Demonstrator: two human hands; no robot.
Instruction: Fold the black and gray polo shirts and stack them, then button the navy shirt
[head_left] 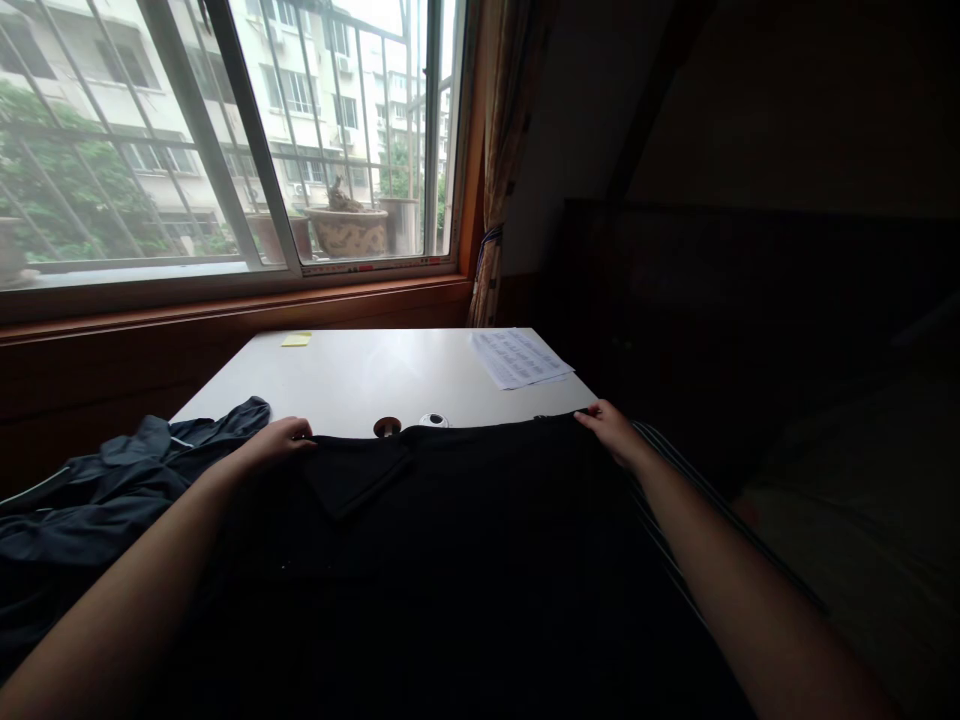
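Observation:
A large black garment (480,500) is stretched out between my two hands, its upper edge running nearly level across the near part of the white table. My left hand (289,438) pinches this edge at its left end, and my right hand (604,425) grips the right end between thumb and fingers. Just right of my left hand, a flap of the cloth (358,478) hangs folded over. The lower part of the garment is too dark to make out its kind. Thin pale stripes show beside my right forearm.
Crumpled dark clothing (142,480) with white piping lies at the left. On the white table (360,370) are printed sheets (519,358), a yellow note (296,340), a round brown-rimmed hole (387,428) and a small white round object (434,421). Beyond stands a barred window (292,150).

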